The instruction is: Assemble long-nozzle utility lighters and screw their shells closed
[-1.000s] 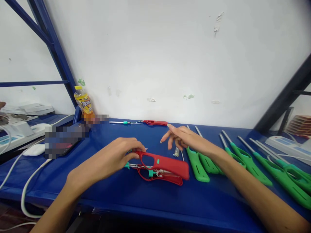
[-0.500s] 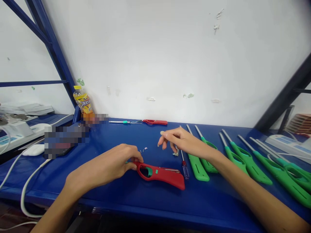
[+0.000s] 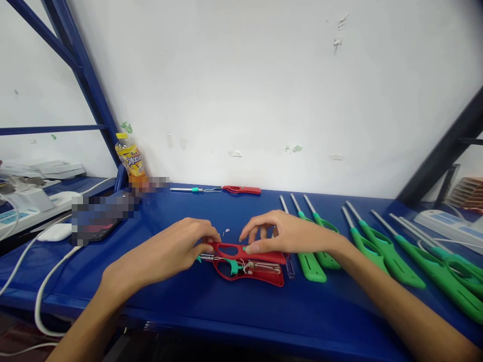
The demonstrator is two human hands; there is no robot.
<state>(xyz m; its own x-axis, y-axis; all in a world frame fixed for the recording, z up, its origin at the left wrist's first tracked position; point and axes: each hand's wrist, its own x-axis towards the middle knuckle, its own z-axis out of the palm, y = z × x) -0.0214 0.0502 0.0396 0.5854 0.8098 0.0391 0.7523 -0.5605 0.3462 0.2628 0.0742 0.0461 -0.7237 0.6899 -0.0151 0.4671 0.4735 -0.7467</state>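
A red gas lighter lies opened on the blue table, its casing in two halves. The lower casing half [image 3: 264,277] holds a clear fuel tank [image 3: 264,267], a green trigger [image 3: 234,266] and thin wires. Behind it, the other casing half [image 3: 269,255] is raised and tilted away. My left hand [image 3: 190,241] pinches that raised half at its front end, beside the metal tube. My right hand [image 3: 279,234] is closed over its handle, thumb on the near face and fingers behind, partly hidden. A screwdriver [image 3: 290,266] lies just past the handle's end.
Several green lighters [image 3: 311,264] lie in a row on the right. Another red lighter [image 3: 241,190], with its tube apart, rests by the wall. Small loose parts [image 3: 227,231] lie behind my hands. A drink bottle [image 3: 132,161], a phone [image 3: 105,226] and a white cable [image 3: 39,296] are left.
The red lighter's casing has come open, and its upper half has tipped back, baring the inside. My right hand has come down from above the table onto that half.
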